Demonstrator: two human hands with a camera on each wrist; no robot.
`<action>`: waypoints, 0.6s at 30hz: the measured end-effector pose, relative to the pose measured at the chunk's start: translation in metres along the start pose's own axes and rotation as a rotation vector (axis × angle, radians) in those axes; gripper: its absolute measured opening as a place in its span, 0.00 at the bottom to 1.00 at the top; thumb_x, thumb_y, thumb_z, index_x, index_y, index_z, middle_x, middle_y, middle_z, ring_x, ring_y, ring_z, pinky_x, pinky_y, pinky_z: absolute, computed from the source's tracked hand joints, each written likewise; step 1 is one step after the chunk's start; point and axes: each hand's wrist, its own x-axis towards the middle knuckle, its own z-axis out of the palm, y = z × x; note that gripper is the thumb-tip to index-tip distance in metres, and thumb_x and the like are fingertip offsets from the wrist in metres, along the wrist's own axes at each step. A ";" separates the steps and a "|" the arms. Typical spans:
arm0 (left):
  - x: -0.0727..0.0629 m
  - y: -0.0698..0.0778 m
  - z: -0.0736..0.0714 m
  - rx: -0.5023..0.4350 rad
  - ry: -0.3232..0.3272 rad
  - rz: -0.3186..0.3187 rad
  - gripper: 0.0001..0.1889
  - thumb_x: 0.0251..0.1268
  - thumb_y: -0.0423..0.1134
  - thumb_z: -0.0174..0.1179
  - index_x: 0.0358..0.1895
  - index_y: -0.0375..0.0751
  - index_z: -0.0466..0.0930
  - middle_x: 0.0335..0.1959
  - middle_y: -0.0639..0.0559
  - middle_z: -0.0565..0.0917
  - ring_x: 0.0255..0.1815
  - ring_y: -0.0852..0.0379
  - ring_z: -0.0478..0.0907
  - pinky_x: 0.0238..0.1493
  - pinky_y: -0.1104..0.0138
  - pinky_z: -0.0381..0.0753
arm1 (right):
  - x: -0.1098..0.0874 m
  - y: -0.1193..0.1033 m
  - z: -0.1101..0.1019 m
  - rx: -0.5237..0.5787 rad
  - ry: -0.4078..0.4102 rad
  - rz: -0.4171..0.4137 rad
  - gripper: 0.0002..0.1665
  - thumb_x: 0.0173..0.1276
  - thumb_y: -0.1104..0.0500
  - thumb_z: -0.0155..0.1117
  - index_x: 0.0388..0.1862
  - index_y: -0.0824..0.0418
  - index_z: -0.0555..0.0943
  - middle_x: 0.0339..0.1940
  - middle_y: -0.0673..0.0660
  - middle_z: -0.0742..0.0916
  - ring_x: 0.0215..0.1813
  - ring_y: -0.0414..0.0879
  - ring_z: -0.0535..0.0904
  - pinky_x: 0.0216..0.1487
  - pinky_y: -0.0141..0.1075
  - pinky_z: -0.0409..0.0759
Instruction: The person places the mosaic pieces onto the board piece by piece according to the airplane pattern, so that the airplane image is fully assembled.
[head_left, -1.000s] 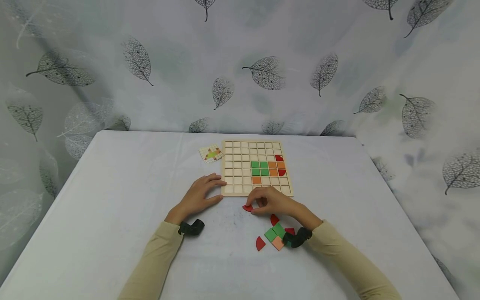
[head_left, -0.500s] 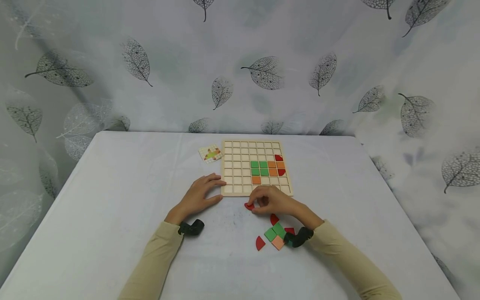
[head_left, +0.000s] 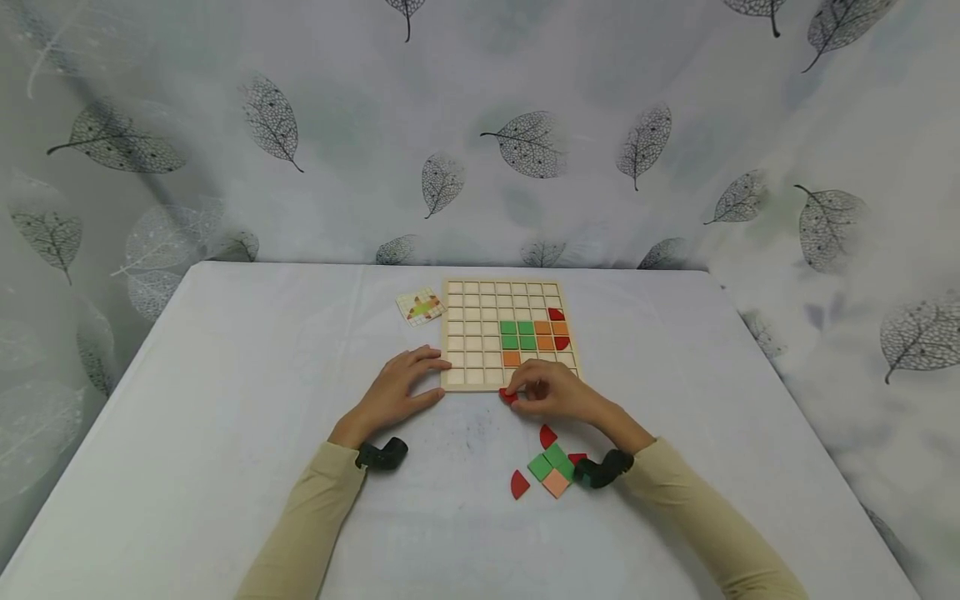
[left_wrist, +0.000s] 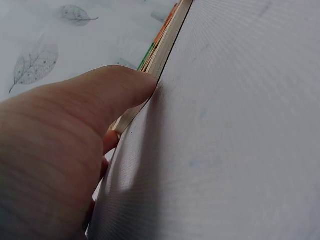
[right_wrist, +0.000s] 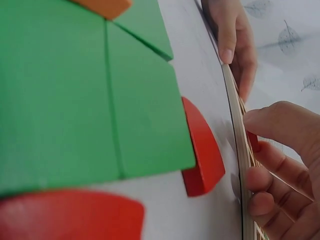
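Observation:
My right hand (head_left: 551, 392) pinches a red quarter-circle tile (head_left: 508, 397) at the near edge of the wooden grid board (head_left: 467, 387). In the right wrist view, that red tile (right_wrist: 253, 142) shows between thumb and index finger, over the board's edge. My left hand (head_left: 401, 387) lies flat with fingers spread, fingertips and thumb against the board's near left corner. The left wrist view shows the thumb (left_wrist: 115, 90) along the board's side. Green squares (head_left: 517, 335), orange squares (head_left: 552, 335) and two red quarter-circle tiles (head_left: 562, 342) sit in the board's cells.
A small patterned card (head_left: 421, 307) lies by the board's upper left. Nearer the body is a loose group of green tiles (head_left: 541, 467), an orange tile (head_left: 556, 483) and several red quarter-circle tiles (head_left: 519, 485). The white-covered table (head_left: 262, 400) ends at a leaf-print curtain (head_left: 337, 167).
My right hand has moved up and slightly right with the red quarter-circle tile, from the tablecloth to the board's near edge. The left hand keeps its place.

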 end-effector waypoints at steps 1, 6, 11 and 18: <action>0.000 0.000 0.000 0.000 -0.001 -0.002 0.21 0.66 0.44 0.63 0.61 0.46 0.77 0.67 0.45 0.72 0.75 0.45 0.59 0.73 0.45 0.53 | 0.000 0.001 0.000 0.004 0.008 -0.002 0.12 0.52 0.75 0.73 0.37 0.69 0.85 0.37 0.64 0.85 0.27 0.57 0.75 0.23 0.39 0.76; 0.000 0.000 -0.001 -0.007 0.001 -0.003 0.21 0.66 0.44 0.63 0.61 0.45 0.77 0.67 0.45 0.72 0.74 0.45 0.59 0.74 0.46 0.53 | -0.002 0.003 -0.004 -0.016 0.028 0.030 0.12 0.55 0.71 0.75 0.38 0.64 0.86 0.39 0.59 0.86 0.27 0.50 0.76 0.26 0.30 0.75; 0.000 0.001 -0.001 -0.008 0.004 0.004 0.21 0.66 0.44 0.64 0.61 0.45 0.78 0.67 0.44 0.72 0.74 0.44 0.59 0.73 0.45 0.53 | -0.002 0.005 -0.006 -0.040 0.063 0.047 0.10 0.56 0.68 0.74 0.38 0.61 0.86 0.37 0.54 0.85 0.28 0.42 0.75 0.27 0.28 0.76; 0.000 0.001 0.000 -0.014 0.012 0.010 0.21 0.65 0.43 0.64 0.61 0.45 0.78 0.67 0.44 0.72 0.74 0.44 0.60 0.73 0.44 0.54 | 0.001 0.004 -0.006 -0.054 0.089 0.136 0.10 0.57 0.69 0.73 0.40 0.63 0.86 0.39 0.56 0.86 0.27 0.37 0.74 0.29 0.28 0.77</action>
